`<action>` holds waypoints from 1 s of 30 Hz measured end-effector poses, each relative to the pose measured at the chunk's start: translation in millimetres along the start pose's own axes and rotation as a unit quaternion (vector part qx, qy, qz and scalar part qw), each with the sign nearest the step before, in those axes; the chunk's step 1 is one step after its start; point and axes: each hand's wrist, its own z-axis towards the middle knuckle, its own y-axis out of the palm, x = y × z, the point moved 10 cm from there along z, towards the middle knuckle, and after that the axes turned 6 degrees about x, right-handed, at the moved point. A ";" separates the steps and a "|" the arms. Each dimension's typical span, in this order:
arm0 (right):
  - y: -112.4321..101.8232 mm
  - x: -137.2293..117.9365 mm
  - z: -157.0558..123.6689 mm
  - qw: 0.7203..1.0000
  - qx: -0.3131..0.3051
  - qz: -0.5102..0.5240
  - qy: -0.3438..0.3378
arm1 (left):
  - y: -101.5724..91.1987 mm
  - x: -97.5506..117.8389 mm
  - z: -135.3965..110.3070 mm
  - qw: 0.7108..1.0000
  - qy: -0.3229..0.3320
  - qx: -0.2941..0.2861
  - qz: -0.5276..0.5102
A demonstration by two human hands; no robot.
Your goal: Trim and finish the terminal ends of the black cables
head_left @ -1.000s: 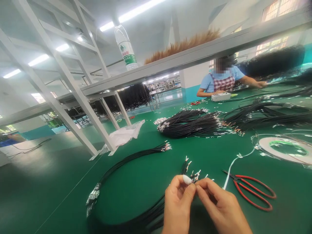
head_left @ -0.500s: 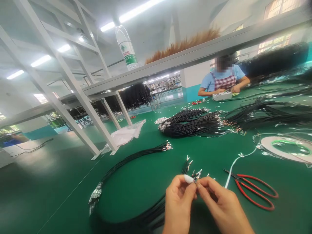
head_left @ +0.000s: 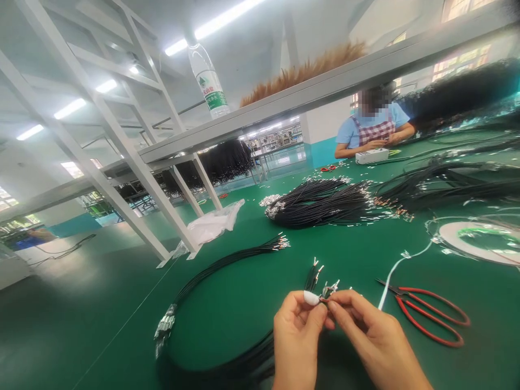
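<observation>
Two hands in view, entering from the lower edge of the frame. Left hand (head_left: 296, 341): bare, wrist and the start of the forearm uncovered down to the frame edge. One digit, apparently the thumb, carries a smooth white cover (head_left: 311, 298) over its tip, rounded and plain, with no marking legible. Right hand (head_left: 374, 341): bare, fingers uncovered, wrist and lower forearm uncovered to the frame edge. Nail detail on both hands is too small to assess.
</observation>
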 end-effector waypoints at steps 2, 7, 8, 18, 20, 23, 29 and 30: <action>0.2 -3.0 0.4 1.000 -0.004 0.000 -0.005 | 0.2 -2.5 0.3 1.000 -0.002 -0.004 0.004; -5.8 -10.3 0.1 1.000 0.023 -0.002 -0.012 | 0.5 -3.3 -1.1 1.000 -0.003 0.001 0.009; -5.6 -10.5 -0.2 1.000 0.024 -0.004 -0.013 | 0.8 -2.9 -1.4 1.000 -0.003 0.003 0.009; -5.9 -12.2 -5.7 0.998 0.054 -0.007 -0.023 | 3.7 -6.5 -1.2 1.000 -0.022 -0.012 -0.010; -6.8 -11.9 -6.8 0.998 0.060 -0.020 -0.021 | 4.9 -7.5 -1.2 0.999 -0.026 -0.020 -0.016; -8.8 -10.8 -6.8 0.997 0.065 -0.036 -0.022 | 7.0 -8.8 -1.0 0.999 -0.030 -0.035 -0.027; -1.8 -14.4 -3.5 0.999 0.001 -0.015 -0.040 | 10.7 -11.2 -1.3 0.996 -0.041 -0.066 -0.037; -1.5 -16.1 -3.4 0.999 -0.005 -0.012 -0.042 | 11.0 -11.1 -1.5 0.996 -0.042 -0.068 -0.039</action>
